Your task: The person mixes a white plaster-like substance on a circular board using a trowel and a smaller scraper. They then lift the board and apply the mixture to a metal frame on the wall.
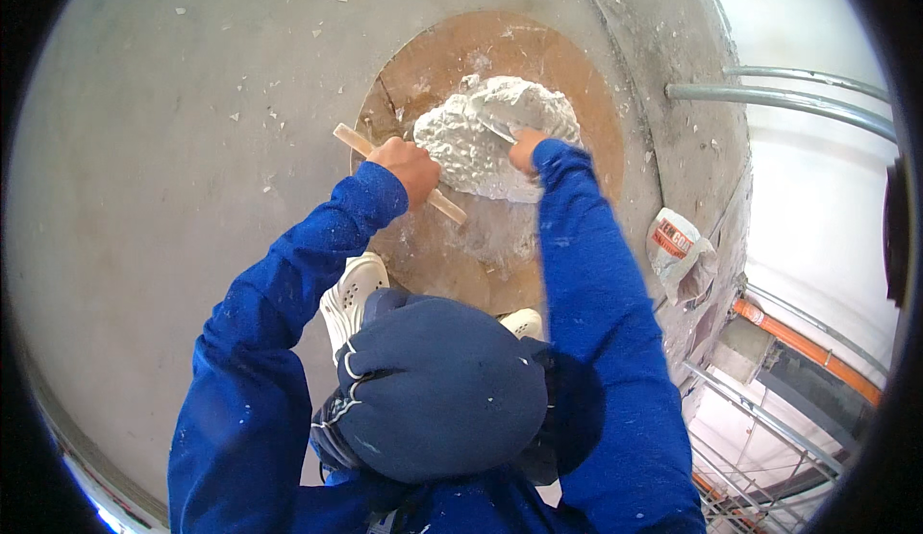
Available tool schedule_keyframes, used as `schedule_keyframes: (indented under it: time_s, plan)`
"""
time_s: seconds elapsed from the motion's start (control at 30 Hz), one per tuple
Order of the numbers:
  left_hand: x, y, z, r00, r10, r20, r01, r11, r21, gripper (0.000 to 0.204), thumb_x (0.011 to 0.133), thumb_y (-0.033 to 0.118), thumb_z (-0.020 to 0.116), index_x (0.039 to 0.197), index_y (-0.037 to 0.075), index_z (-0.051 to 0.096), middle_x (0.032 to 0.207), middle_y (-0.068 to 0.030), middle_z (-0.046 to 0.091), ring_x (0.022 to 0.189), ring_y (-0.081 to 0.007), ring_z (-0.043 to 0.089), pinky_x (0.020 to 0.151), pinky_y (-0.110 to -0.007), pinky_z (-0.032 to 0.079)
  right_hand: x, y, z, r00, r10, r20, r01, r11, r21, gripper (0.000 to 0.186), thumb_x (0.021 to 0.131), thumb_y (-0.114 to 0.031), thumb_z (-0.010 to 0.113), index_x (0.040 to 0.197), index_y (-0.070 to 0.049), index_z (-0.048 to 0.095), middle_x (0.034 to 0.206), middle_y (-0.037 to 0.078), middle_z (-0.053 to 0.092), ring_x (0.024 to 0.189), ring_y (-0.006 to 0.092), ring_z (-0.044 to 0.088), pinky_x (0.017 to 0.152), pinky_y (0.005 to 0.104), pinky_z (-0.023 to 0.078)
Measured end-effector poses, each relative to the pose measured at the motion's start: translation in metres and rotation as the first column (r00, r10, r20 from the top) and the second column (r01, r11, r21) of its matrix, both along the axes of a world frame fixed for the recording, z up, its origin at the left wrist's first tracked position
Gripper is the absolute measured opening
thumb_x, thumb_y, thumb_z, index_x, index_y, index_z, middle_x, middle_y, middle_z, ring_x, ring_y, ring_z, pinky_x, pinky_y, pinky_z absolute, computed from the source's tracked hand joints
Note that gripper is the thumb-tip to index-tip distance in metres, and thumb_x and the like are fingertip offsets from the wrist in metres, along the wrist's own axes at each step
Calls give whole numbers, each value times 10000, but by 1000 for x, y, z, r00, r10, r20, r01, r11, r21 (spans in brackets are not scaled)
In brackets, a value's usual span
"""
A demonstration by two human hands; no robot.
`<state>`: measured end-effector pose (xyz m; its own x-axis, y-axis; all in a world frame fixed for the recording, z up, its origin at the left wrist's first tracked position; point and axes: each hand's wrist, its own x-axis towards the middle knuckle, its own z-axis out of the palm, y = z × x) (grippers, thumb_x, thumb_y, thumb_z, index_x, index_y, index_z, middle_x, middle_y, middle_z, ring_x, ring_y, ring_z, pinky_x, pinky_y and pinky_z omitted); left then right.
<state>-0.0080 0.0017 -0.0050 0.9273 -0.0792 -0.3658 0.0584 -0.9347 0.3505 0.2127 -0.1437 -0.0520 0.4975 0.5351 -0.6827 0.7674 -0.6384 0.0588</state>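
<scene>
Down on the round wooden board (577, 92), a heap of white plaster (481, 145) sits near its middle. Left hand (409, 167) is clamped around a wooden stick (447, 207) at the heap's left edge; right hand (527, 148) seemingly grips a metal trowel (495, 128), its blade in the plaster.

Concrete floor (173, 149), round board (577, 82), plaster heap (471, 149)

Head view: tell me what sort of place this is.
Probably a building site, up on a raised level. A heap of white plaster sits on a wooden board on a splattered concrete floor, with metal scaffold tubes alongside and a drop below at right.
</scene>
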Motion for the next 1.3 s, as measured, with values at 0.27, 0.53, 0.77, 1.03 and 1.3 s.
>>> schedule_keyframes:
  time_s: [0.27,0.53,0.77,1.03,1.3]
  plan:
    - [0,6,-1,999,7,45,-9,999,50,108,692,183,623,720,96,680,710,-103,657,690,-248,656,589,-358,515,22,35,33,958,144,-246,-210,940,-268,548,740,-170,536,1273,-82,440,827,197,647,680,289,635,618,384,501]
    - [-1,2,5,1000,13,-4,-13,1000,19,97,684,171,620,736,117,682,692,-101,647,672,-265,652,585,-373,520,37,29,42,915,-307,-261,220,923,-315,493,792,-233,479,1262,-88,451,862,133,646,712,297,619,628,424,488]
    - [0,-2,-4,1000,-3,4,3,998,64,79,684,167,620,723,132,679,695,-94,650,683,-260,652,577,-376,518,31,31,35,945,-220,-242,149,948,-280,497,784,-200,482,1270,-101,448,917,159,577,760,266,558,656,379,451]
    - [4,-4,0,1000,13,-19,-13,1000,16,98,673,165,626,742,112,671,701,-92,648,697,-257,652,589,-380,512,22,-21,3,988,-153,18,151,985,79,620,767,-204,484,1362,-136,325,1016,192,588,876,292,583,753,390,456]
    - [-8,-4,-7,1000,9,30,-9,1000,-15,98,669,171,627,740,119,672,698,-84,648,681,-257,651,568,-377,512,13,-35,34,994,-112,16,112,993,44,638,739,-212,529,1353,-201,354,1059,193,603,910,292,605,794,385,474]
